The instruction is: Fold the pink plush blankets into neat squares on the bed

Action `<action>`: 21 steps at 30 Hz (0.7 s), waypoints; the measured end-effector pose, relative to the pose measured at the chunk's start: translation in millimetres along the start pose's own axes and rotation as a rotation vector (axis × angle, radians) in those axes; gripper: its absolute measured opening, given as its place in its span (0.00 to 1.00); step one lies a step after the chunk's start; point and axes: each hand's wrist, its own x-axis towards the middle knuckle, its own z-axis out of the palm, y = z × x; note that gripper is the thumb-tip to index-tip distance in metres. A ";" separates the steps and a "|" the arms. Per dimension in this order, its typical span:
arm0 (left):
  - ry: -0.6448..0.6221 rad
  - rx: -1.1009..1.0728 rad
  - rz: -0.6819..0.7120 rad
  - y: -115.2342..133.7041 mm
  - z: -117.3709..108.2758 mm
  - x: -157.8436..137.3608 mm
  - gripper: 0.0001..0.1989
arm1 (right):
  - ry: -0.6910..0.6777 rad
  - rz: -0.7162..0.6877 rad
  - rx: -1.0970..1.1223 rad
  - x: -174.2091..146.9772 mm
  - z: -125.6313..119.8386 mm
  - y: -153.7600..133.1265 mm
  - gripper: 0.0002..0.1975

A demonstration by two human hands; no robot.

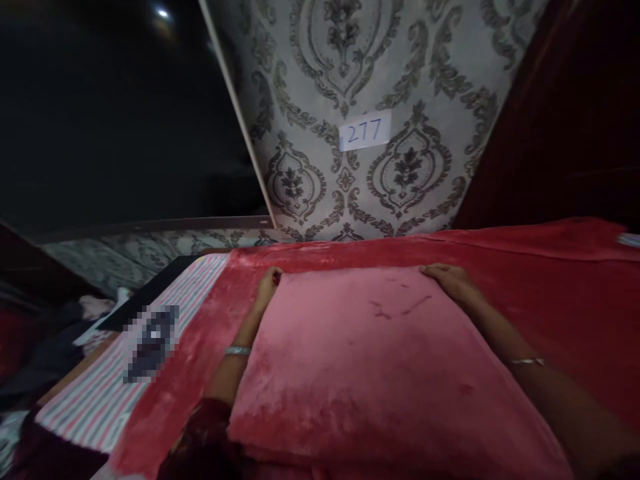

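Observation:
A pink plush cloth (360, 347), folded into a rough rectangle, spreads out in front of me with darker red patches along its near side. My left hand (271, 280) pinches its far left corner. At the far right corner, my right hand (447, 277) grips the edge between thumb and fingers. Under the cloth lies a red plush cover (540, 300) that drapes over the table. The cloth's near edge runs low in the view, close to my body.
A striped cloth (110, 393) lies at the left, with a blurred dark patch on it. Behind it is a flat black object (155, 287). A large dark screen (125, 120) stands back left. Patterned wallpaper (345, 180) bears a paper label (365, 131) reading 277.

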 end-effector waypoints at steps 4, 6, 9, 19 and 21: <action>0.053 0.079 0.098 -4.2 3.3 5.6 0.07 | 0.005 0.002 0.039 -2.4 3.8 -8.7 0.08; 0.071 0.100 0.137 -4.8 3.0 8.8 0.08 | 0.018 0.002 0.047 -0.9 4.3 -8.7 0.10; 0.116 0.121 0.169 -4.5 -1.6 11.0 0.10 | 0.036 0.011 0.064 1.2 2.5 -5.8 0.12; 0.147 -0.079 0.093 -6.3 -15.2 5.8 0.17 | 0.057 0.018 0.091 4.2 -2.7 3.5 0.13; 0.174 -0.103 0.103 -6.0 -15.1 5.5 0.18 | 0.051 0.021 0.113 4.7 -3.3 4.6 0.14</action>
